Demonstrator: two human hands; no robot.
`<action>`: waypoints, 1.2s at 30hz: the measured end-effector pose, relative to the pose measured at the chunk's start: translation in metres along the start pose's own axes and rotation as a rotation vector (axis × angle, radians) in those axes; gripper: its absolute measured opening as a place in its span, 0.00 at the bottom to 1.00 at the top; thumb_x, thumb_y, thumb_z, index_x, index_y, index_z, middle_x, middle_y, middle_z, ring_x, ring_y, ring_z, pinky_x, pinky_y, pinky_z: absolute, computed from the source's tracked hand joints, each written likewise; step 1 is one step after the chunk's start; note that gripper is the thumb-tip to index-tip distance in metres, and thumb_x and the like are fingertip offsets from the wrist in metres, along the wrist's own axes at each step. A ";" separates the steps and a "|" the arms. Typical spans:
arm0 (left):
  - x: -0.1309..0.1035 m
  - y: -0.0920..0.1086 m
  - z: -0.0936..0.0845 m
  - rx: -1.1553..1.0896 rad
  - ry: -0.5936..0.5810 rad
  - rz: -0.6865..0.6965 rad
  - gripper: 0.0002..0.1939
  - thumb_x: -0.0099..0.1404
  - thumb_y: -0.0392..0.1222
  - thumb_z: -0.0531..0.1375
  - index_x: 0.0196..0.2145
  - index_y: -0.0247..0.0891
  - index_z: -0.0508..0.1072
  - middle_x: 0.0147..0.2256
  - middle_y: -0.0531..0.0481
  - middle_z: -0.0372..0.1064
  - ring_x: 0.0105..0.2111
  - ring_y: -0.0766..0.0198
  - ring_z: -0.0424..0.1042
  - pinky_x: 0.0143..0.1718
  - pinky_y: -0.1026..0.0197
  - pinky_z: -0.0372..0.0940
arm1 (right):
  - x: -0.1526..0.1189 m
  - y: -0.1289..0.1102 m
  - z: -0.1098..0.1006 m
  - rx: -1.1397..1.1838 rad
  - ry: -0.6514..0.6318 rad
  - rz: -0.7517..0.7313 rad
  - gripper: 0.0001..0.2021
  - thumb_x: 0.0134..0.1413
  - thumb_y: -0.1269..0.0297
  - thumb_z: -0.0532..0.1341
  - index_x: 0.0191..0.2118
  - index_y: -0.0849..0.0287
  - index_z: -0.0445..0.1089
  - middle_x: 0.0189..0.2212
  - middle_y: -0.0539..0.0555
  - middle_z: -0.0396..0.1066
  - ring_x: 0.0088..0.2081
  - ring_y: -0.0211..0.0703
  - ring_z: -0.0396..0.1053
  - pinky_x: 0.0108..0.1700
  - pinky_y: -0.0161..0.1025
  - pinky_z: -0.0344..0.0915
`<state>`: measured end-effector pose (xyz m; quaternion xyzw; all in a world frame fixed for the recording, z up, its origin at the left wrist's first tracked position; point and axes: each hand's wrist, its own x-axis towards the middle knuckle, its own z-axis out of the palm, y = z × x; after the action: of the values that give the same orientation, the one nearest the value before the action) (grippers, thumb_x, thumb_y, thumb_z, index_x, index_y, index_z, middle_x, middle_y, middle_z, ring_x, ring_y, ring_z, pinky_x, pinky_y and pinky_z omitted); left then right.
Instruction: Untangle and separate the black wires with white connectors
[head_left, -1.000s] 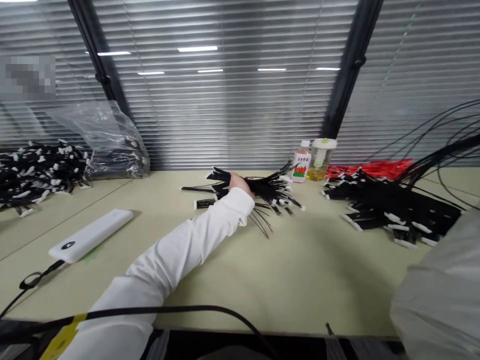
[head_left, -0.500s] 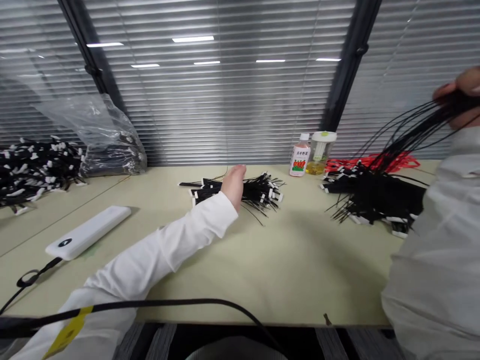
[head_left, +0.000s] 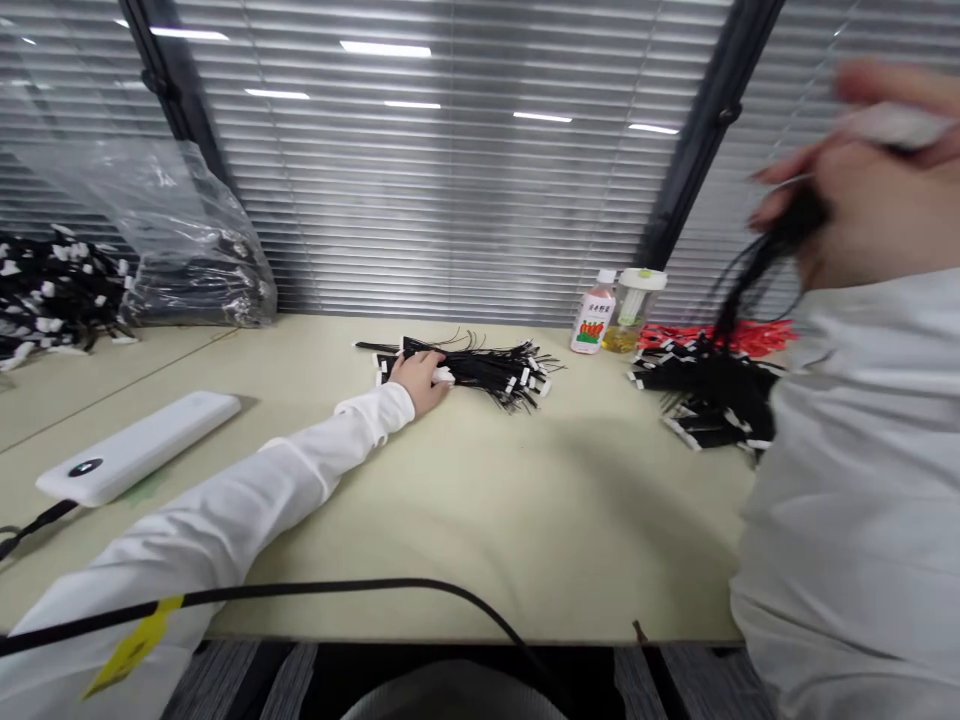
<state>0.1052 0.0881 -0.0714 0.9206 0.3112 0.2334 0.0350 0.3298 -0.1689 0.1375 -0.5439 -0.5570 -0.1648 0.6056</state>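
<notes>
A bundle of thin black cables with white connectors [head_left: 499, 368] lies on the table in front of me. My left hand [head_left: 420, 378] is over its left part, fingers curled on the cables; a white patch shows beside the thumb. Raised at the upper right, my right hand [head_left: 877, 190] is blurred and closed around a bunch of black cables [head_left: 739, 285] that hangs from it. Something white lies along its fingers; I cannot make out what. Below the hanging ends is a second heap of black cables with white connectors [head_left: 720, 400], partly hidden by my right sleeve.
Behind the right heap lie red cables [head_left: 757, 337], beside a labelled bottle [head_left: 592, 318] and a lidded clear cup [head_left: 634, 310]. At left are a white power bank [head_left: 142, 448], a clear plastic bag [head_left: 206, 270] and another cable pile [head_left: 56, 295]. A black cord [head_left: 360, 585] crosses the foreground.
My left hand has moved left along the bundle and turned down onto it. My right hand has swung a little to the left, with the bunch of cables hanging from it.
</notes>
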 end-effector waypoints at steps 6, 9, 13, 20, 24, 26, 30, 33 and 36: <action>-0.007 0.001 -0.003 -0.019 0.011 0.041 0.16 0.55 0.44 0.50 0.40 0.38 0.67 0.43 0.44 0.65 0.45 0.56 0.62 0.52 0.51 0.52 | -0.034 -0.006 0.096 -0.034 -0.714 0.161 0.26 0.50 0.64 0.53 0.56 0.56 0.48 0.20 0.47 0.66 0.16 0.27 0.58 0.19 0.29 0.59; -0.005 -0.004 -0.006 -0.025 0.003 0.036 0.14 0.56 0.42 0.49 0.39 0.40 0.67 0.39 0.46 0.67 0.41 0.59 0.66 0.45 0.58 0.59 | -0.050 0.003 0.122 -0.104 -1.071 0.250 0.31 0.50 0.63 0.53 0.59 0.56 0.41 0.21 0.47 0.67 0.16 0.30 0.61 0.19 0.29 0.59; 0.009 -0.025 -0.020 -0.022 0.069 -0.076 0.20 0.57 0.49 0.48 0.46 0.43 0.63 0.39 0.46 0.68 0.39 0.56 0.67 0.40 0.58 0.61 | -0.067 0.002 0.137 -0.281 -1.319 0.246 0.30 0.51 0.65 0.53 0.59 0.58 0.41 0.24 0.49 0.69 0.19 0.32 0.65 0.24 0.30 0.61; 0.020 -0.107 -0.053 -0.033 0.188 -0.583 0.15 0.53 0.43 0.54 0.38 0.33 0.68 0.38 0.39 0.68 0.41 0.52 0.66 0.43 0.54 0.59 | -0.087 0.011 0.142 -0.445 -1.374 0.228 0.24 0.49 0.63 0.52 0.54 0.56 0.49 0.24 0.49 0.70 0.16 0.31 0.64 0.22 0.30 0.58; 0.007 -0.132 -0.067 -0.027 0.165 -0.736 0.12 0.45 0.39 0.60 0.28 0.28 0.69 0.32 0.34 0.68 0.39 0.44 0.66 0.40 0.49 0.60 | -0.097 0.013 0.149 -0.432 -1.293 0.190 0.11 0.49 0.65 0.52 0.41 0.56 0.55 0.25 0.49 0.69 0.15 0.29 0.60 0.22 0.30 0.56; 0.007 -0.127 -0.076 -0.005 0.271 -0.749 0.18 0.48 0.42 0.59 0.35 0.26 0.67 0.39 0.31 0.65 0.44 0.43 0.62 0.44 0.47 0.58 | -0.099 0.008 0.153 -0.395 -1.296 0.147 0.07 0.49 0.65 0.52 0.36 0.56 0.58 0.24 0.48 0.68 0.18 0.30 0.63 0.24 0.30 0.57; 0.020 -0.076 -0.092 -0.014 0.505 -0.586 0.20 0.58 0.46 0.48 0.46 0.34 0.58 0.48 0.41 0.59 0.48 0.58 0.59 0.50 0.57 0.55 | -0.103 -0.004 0.159 -0.132 -1.275 0.006 0.05 0.45 0.68 0.56 0.32 0.58 0.64 0.23 0.47 0.67 0.24 0.30 0.66 0.31 0.29 0.59; 0.012 -0.016 -0.091 -0.504 0.445 -0.216 0.19 0.60 0.51 0.42 0.40 0.36 0.62 0.37 0.46 0.67 0.31 0.65 0.68 0.37 0.61 0.63 | -0.108 -0.007 0.162 0.031 -1.124 0.082 0.17 0.42 0.62 0.59 0.41 0.58 0.61 0.20 0.45 0.65 0.24 0.31 0.66 0.29 0.29 0.58; -0.020 0.034 -0.082 -0.797 0.121 -0.077 0.23 0.58 0.57 0.42 0.33 0.38 0.66 0.28 0.49 0.68 0.22 0.68 0.67 0.25 0.65 0.62 | -0.112 -0.003 0.163 0.068 -1.000 0.167 0.24 0.37 0.56 0.62 0.42 0.58 0.54 0.19 0.43 0.64 0.23 0.31 0.64 0.27 0.29 0.57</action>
<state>0.0731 0.0422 0.0003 0.8072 0.2323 0.3880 0.3794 0.2100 -0.0779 0.0088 -0.5789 -0.7383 0.1831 0.2936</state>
